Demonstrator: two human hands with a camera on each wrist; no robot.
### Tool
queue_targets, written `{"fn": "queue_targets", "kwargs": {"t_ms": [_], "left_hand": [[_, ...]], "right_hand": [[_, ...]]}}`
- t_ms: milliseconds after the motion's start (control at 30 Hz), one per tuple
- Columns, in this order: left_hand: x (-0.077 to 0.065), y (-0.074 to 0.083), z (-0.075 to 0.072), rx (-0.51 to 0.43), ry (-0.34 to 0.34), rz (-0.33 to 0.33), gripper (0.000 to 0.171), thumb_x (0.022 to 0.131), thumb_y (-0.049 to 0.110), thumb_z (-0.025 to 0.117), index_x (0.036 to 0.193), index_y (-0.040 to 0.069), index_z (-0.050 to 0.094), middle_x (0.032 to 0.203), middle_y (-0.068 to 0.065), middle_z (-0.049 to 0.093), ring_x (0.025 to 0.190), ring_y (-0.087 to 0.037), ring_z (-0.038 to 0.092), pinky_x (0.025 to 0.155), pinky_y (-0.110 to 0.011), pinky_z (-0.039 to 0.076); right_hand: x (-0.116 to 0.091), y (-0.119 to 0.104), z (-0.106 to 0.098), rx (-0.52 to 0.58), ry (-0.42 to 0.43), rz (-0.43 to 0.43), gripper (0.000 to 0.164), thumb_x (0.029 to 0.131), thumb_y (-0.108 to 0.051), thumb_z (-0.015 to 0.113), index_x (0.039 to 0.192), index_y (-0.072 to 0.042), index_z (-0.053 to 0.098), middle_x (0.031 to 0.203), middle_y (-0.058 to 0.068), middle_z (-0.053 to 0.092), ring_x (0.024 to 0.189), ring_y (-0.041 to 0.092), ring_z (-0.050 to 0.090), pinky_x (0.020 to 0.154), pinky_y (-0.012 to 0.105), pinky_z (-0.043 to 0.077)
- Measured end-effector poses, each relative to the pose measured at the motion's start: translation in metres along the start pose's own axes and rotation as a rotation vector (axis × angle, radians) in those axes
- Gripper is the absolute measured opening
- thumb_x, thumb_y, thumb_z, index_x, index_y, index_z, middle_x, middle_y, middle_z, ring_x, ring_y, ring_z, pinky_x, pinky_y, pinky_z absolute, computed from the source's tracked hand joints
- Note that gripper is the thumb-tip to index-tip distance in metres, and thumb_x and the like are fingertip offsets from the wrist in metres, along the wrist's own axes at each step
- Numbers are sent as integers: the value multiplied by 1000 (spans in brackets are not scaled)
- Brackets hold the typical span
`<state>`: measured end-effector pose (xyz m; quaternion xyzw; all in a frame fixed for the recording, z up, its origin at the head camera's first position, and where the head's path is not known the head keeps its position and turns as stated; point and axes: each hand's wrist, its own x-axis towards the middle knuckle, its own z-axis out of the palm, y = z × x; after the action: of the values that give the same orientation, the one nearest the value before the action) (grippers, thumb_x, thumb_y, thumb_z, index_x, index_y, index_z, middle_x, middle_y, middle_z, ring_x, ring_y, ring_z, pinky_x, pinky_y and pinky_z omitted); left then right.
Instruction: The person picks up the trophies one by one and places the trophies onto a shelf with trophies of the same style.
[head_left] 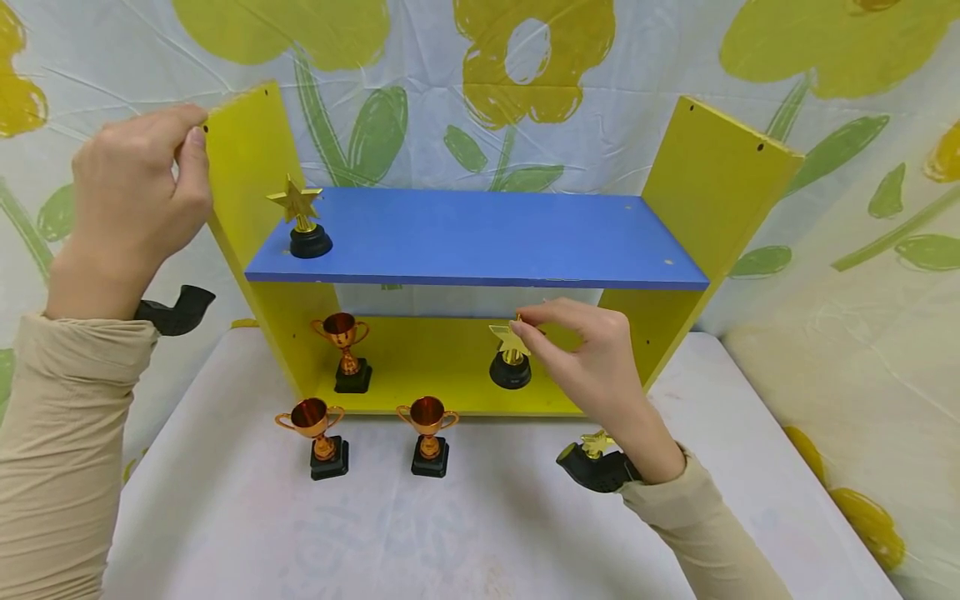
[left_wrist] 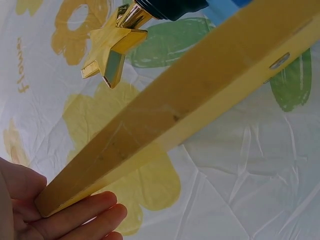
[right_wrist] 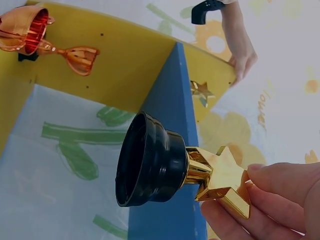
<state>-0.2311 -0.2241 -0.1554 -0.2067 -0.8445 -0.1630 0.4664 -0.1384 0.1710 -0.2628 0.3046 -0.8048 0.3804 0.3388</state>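
My right hand pinches a gold star trophy by a point of its star, with the black round base hanging below in the head view. This trophy is in front of the shelf's lower level. With thumb and fingers on either side, my left hand grips the upper front corner of the yellow side panel of the shelf unit. Near that panel, another star trophy stands upright on the blue shelf. A copper-coloured cup trophy stands on the yellow bottom board, at its left.
Two more copper-coloured cup trophies, one left and one nearer the middle, stand on the white-covered table before the unit. A further gold star trophy is partly hidden behind the right wrist camera. Flower-printed cloth hangs behind.
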Motion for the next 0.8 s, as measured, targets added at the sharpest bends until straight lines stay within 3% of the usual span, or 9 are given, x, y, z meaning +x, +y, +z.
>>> {"fn": "queue_targets", "kwargs": {"t_ms": [200,433,800], "left_hand": [[0,0,0,-1,7,10,32,98,15,41,104,-4,67,110,-21,70,89,-54,63,69,-69,42],[0,-1,0,-4,6,17,32,98,15,41,104,-4,66,109,-21,70,90,-53,63,67,-68,41],[-1,-1,1,-2,17,13,34,98,15,42,108,-3,68,111,-21,70,91,-54,63,70,-69,43]], "right_hand": [[7,-2,-1,6,5,-4,16,80,2,79,96,0,77,92,6,76,86,18,72,80,23,53],[15,-7,-3,16,5,-13,14,81,1,78,95,-1,78,90,3,76,82,15,70,74,28,54],[27,-14,-5,37,17,-23,11,82,-1,78,93,-2,78,88,4,76,80,14,70,75,26,52]]}}
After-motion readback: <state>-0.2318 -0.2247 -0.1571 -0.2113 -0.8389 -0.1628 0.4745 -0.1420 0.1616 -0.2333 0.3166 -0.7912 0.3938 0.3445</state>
